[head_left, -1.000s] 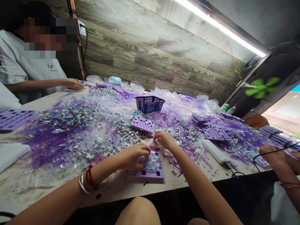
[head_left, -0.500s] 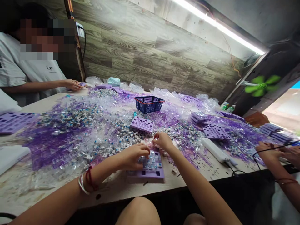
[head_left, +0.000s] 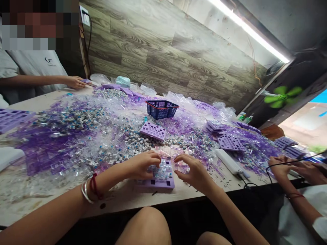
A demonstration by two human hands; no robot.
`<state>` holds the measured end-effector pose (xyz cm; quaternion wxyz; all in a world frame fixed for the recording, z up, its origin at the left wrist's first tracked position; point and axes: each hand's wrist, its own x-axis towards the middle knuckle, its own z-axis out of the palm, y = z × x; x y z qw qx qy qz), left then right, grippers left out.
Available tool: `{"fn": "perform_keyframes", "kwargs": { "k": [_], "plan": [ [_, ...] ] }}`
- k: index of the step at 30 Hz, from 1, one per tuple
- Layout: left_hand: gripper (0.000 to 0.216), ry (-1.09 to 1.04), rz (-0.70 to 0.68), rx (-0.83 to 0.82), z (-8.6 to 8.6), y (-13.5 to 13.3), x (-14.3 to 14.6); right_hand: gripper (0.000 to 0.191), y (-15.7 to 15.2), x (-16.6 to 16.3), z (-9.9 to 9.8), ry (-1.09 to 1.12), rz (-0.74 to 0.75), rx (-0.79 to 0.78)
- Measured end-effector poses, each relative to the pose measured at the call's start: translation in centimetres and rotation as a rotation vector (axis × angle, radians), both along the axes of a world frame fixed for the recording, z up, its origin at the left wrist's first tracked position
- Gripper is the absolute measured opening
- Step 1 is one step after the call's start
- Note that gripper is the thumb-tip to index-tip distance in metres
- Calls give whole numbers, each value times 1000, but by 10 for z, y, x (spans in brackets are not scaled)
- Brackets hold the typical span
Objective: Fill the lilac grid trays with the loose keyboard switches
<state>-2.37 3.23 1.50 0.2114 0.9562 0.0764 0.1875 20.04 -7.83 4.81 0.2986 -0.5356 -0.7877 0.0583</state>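
A: Two hands in at lower centre. The left hand [head_left: 143, 165] sits over one purple tray [head_left: 155, 184], grip narrow, fingertips bent down onto the clear switches [head_left: 163, 170] seated in it.

B: And the right hand [head_left: 194, 172]?

A: Just beside the tray's right edge, thumb and fingers drawn close. I cannot tell if that grip has a piece in it.

B: Where is the tray on the table [head_left: 51, 207]?

A: Near the front edge, with only a thin strip of bare top before the drop. There is open room at lower left, bare wood below the wrist bands [head_left: 89, 189].

B: Beyond the tray?

A: Crowded. The heap of loose switches [head_left: 76, 119] and clear purple wrapping starts right behind the fingers. One spare tray [head_left: 152, 130] lies mid-frame, one blue basket [head_left: 161, 109] behind it, one more tray [head_left: 230, 142] to the right and one at the far left edge [head_left: 11, 119].

B: Anything on the right side?

A: One white bar [head_left: 228, 161] lies near the right hand, with a black cable [head_left: 249, 185] looping at the table's edge.

B: Other people?

A: One co-worker's hand [head_left: 75, 82] at upper left, well apart. Two more hands [head_left: 279, 166] at the right edge, and a green fan [head_left: 279, 95] above them.
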Motion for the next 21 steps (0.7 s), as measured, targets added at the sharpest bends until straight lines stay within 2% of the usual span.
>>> {"fn": "perform_keyframes", "kwargs": {
  "k": [3,9,16,21],
  "plan": [
    [31,-4,4,7,-1,0,0,26,-12,-2,-10,43,26,-16],
    [30,-3,7,17,-1,0,0,25,-8,0,-25,56,29,-54],
    [31,11,11,19,0,-1,0,20,-8,-1,-32,63,81,-12],
    [30,13,13,25,-1,-1,1,21,-7,-1,-34,48,53,-9]
  ]
}}
